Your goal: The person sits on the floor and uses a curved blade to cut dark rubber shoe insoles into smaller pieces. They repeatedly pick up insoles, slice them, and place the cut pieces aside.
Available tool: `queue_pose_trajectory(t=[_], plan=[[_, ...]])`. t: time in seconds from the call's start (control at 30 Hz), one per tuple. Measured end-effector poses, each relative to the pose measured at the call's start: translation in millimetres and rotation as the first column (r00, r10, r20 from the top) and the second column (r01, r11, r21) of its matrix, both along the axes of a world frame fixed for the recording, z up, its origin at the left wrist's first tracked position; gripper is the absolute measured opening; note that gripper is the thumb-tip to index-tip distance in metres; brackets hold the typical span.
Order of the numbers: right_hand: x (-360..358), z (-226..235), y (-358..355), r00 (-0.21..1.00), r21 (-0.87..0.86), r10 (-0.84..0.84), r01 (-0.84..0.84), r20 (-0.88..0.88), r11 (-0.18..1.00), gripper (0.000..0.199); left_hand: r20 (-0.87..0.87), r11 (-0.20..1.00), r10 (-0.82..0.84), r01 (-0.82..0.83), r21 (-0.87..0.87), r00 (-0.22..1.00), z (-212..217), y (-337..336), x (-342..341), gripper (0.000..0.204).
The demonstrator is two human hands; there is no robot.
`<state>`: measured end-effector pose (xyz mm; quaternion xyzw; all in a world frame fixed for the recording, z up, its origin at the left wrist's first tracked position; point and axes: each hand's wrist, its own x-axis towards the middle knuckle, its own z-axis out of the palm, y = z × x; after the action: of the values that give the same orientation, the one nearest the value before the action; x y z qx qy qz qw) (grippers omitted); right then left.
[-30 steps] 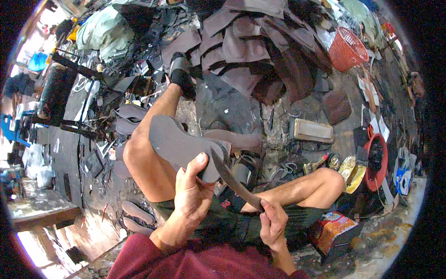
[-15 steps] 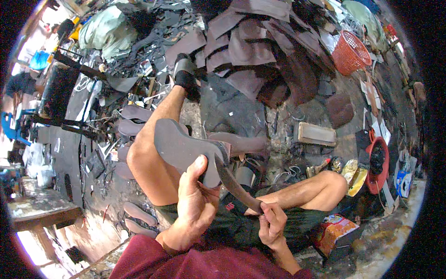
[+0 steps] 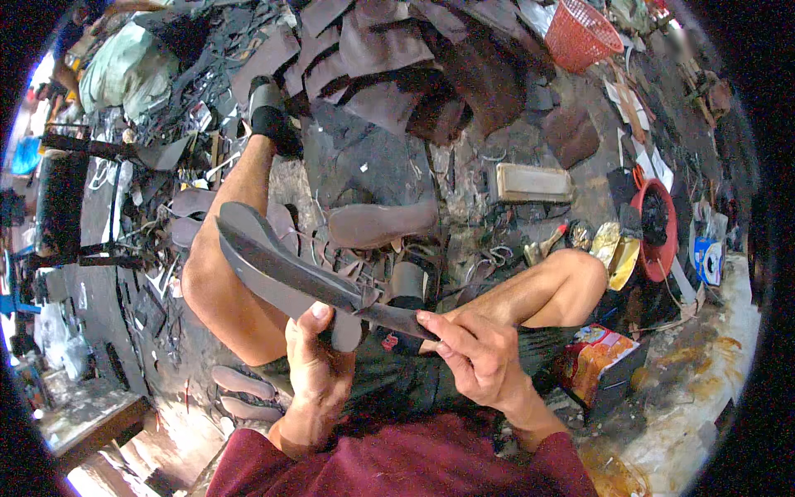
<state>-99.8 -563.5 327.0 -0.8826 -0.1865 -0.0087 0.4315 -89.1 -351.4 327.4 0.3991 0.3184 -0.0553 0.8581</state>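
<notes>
A grey shoe sole (image 3: 261, 286) is tilted edge-up above my left knee, gripped low by my left hand (image 3: 319, 369) with the thumb pressed on its face. Along the sole runs a dark strip (image 3: 385, 317), whose right end is pinched between the thumb and fingers of my right hand (image 3: 480, 356). I cannot make out how firmly the strip is joined to the sole. Beyond my hands, a brown sole (image 3: 383, 225) lies on the floor between my legs.
Brown sheets (image 3: 373, 62) are heaped ahead, beside a red plastic basket (image 3: 584, 37). A pale rectangular block (image 3: 532, 183) rests right of centre, near a red bowl (image 3: 644, 240) with dark contents. Loose soles (image 3: 242, 383) lie by a wooden bench (image 3: 99, 427) at left.
The sole has turned from face-up to edge-up and shifted left. My right hand has moved up, still pinching the strip, which now lies straighter along the sole. The whole view has shifted.
</notes>
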Motion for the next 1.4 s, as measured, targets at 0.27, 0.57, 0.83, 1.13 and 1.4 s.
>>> queue_pose_trajectory(t=[0.27, 0.57, 0.83, 1.13, 1.4], plan=[[29, -6, 28, 0.969, 0.044, 0.171, -0.166, -0.18, 0.985, 0.043, -0.071, 0.991, -0.132, 0.133, 0.017, 0.989, -4, 10, -25, 0.038], [64, -52, 11, 0.495, 0.382, -0.466, 0.867, -0.734, 0.32, 0.049, 0.549, 0.576, 0.423, -0.682, 0.452, 0.721, 39, 104, 2, 0.067], [50, -110, -4, 0.485, 0.207, -0.448, 0.817, -0.751, 0.538, 0.049, 0.148, 0.116, 0.68, -0.305, 0.945, 0.718, -191, 271, 162, 0.08], [80, -185, 7, 0.699, 0.017, -0.541, 0.619, -0.467, 0.785, 0.037, -0.285, 0.136, 0.76, 0.286, 0.948, 0.585, -326, 328, 279, 0.1], [124, -259, 26, 0.79, -0.296, -0.579, 0.514, -0.202, 0.805, 0.06, 0.046, -0.062, 0.711, -0.003, 0.998, 0.702, -283, 295, 249, 0.086]])
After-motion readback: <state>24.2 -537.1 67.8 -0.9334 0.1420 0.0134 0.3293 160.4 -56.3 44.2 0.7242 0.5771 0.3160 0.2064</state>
